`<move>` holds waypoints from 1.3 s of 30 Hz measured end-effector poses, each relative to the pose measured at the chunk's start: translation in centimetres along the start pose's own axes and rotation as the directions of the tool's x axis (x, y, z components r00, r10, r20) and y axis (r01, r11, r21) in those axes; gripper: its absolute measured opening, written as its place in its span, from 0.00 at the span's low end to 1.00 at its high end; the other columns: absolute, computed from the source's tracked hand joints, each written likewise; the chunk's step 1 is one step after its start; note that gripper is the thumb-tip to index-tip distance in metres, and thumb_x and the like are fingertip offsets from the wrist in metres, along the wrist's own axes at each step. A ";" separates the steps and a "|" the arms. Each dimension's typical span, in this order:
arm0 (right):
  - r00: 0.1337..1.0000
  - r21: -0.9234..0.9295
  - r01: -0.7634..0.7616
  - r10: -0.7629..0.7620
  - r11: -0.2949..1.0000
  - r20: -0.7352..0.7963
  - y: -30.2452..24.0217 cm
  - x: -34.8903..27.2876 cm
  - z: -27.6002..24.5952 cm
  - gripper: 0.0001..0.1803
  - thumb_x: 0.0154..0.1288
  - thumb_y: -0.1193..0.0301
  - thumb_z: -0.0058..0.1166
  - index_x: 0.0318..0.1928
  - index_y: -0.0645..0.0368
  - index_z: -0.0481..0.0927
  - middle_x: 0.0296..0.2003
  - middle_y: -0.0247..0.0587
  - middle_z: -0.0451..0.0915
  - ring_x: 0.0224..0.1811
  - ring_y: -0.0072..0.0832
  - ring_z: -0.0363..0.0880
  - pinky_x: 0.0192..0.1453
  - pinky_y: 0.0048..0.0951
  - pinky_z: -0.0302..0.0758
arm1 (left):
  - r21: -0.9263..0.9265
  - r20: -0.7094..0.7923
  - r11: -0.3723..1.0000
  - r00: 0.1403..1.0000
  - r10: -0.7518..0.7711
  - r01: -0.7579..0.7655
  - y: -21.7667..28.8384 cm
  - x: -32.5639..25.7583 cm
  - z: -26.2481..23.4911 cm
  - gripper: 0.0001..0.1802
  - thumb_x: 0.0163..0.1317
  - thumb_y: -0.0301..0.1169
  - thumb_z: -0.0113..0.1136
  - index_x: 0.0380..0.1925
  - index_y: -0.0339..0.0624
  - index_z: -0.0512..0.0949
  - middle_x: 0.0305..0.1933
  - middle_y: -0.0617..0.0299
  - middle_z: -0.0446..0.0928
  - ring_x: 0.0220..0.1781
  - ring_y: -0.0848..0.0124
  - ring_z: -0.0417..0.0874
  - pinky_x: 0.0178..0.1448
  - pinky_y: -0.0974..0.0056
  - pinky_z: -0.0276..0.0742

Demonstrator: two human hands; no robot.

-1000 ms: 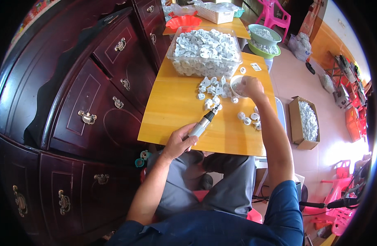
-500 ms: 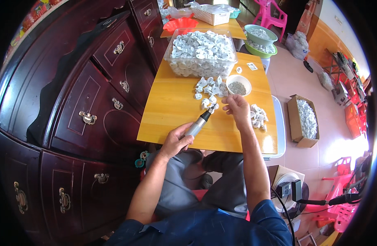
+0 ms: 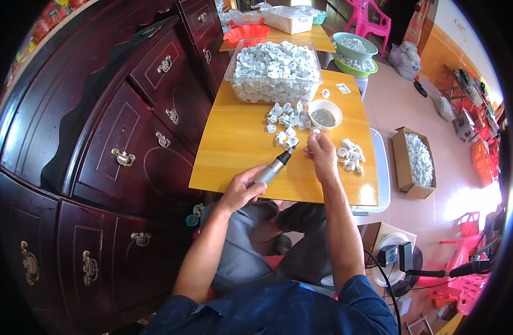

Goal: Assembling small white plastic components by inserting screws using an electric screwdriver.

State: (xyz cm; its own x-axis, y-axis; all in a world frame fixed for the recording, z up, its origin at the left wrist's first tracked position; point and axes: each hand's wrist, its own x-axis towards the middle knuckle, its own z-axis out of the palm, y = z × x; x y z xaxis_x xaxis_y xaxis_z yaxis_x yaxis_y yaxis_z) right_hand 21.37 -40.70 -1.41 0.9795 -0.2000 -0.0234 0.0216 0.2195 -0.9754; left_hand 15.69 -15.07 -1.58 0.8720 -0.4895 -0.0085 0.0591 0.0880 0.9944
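Note:
My left hand (image 3: pixel 242 188) grips a slim grey power screwdriver (image 3: pixel 272 168), its tip angled up toward my right hand. My right hand (image 3: pixel 321 154) rests on the yellow wooden table (image 3: pixel 234 145) and pinches a small white plastic part (image 3: pixel 293 143) right at the tool's tip. A loose heap of the same white parts (image 3: pixel 284 116) lies just beyond, and a smaller pile (image 3: pixel 350 154) sits to the right of my right hand. A small white bowl of tiny dark screws (image 3: pixel 324 114) stands behind my right hand.
A clear tub heaped with white parts (image 3: pixel 273 70) fills the table's far end. A dark red wooden dresser (image 3: pixel 117 123) stands close on the left. Green bowls (image 3: pixel 354 53), a cardboard box of parts (image 3: pixel 417 162) and pink chairs (image 3: pixel 374 19) are to the right.
My right hand drew back from the white bowl toward me and now holds a part at the screwdriver's tip. My left hand kept the tool nearly still.

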 end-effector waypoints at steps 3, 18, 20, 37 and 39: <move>1.000 0.037 0.023 -0.023 0.999 0.007 0.1 -0.2 0.5 0.05 0.72 0.71 0.55 0.43 0.58 0.76 0.34 0.29 0.79 0.32 0.18 0.78 0.37 0.20 0.77 | 0.006 0.014 1.000 1.000 -0.018 0.018 -0.2 0.0 -0.2 0.32 0.67 0.39 0.63 0.67 0.38 0.68 0.34 0.67 0.76 0.32 0.83 0.74 0.30 0.77 0.72; 0.999 0.111 -0.008 0.004 0.994 0.037 0.6 -0.1 0.7 0.05 0.69 0.74 0.58 0.43 0.58 0.77 0.33 0.30 0.80 0.32 0.19 0.79 0.37 0.21 0.78 | 0.037 0.042 0.999 0.999 -0.026 0.025 0.3 0.2 -0.1 0.32 0.68 0.41 0.63 0.67 0.39 0.68 0.34 0.68 0.75 0.30 0.84 0.72 0.29 0.77 0.70; 0.999 0.129 -0.016 0.010 0.992 0.047 0.8 0.0 0.7 0.05 0.69 0.74 0.58 0.43 0.58 0.77 0.33 0.31 0.80 0.32 0.19 0.80 0.37 0.21 0.78 | 0.034 0.042 0.999 0.999 -0.024 0.023 0.2 0.2 -0.1 0.32 0.68 0.41 0.63 0.67 0.39 0.68 0.34 0.68 0.75 0.30 0.84 0.73 0.29 0.77 0.70; 0.995 0.177 -0.012 -0.006 0.984 0.099 0.8 0.1 1.2 0.06 0.70 0.73 0.58 0.44 0.58 0.77 0.34 0.33 0.82 0.33 0.19 0.80 0.38 0.21 0.79 | -0.019 0.045 0.999 0.998 -0.034 0.035 -0.1 0.2 -0.4 0.32 0.68 0.40 0.62 0.67 0.36 0.67 0.34 0.67 0.75 0.31 0.83 0.74 0.29 0.77 0.71; 0.996 0.174 -0.057 0.044 0.983 0.078 -0.1 -0.1 1.7 0.08 0.70 0.72 0.58 0.46 0.59 0.78 0.35 0.33 0.82 0.33 0.20 0.81 0.38 0.22 0.79 | -0.024 0.028 0.999 0.999 -0.029 0.029 -0.1 0.2 -0.5 0.32 0.68 0.40 0.62 0.67 0.35 0.67 0.33 0.67 0.75 0.31 0.83 0.74 0.29 0.77 0.72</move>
State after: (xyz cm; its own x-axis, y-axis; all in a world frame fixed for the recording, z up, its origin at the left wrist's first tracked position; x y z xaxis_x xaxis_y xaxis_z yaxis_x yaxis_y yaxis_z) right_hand 21.58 -39.04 -0.96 0.9922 -0.1147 -0.0488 0.0003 0.3932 -0.9195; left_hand 16.07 -14.74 -1.75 0.8562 -0.5156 -0.0340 0.0964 0.0949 0.9908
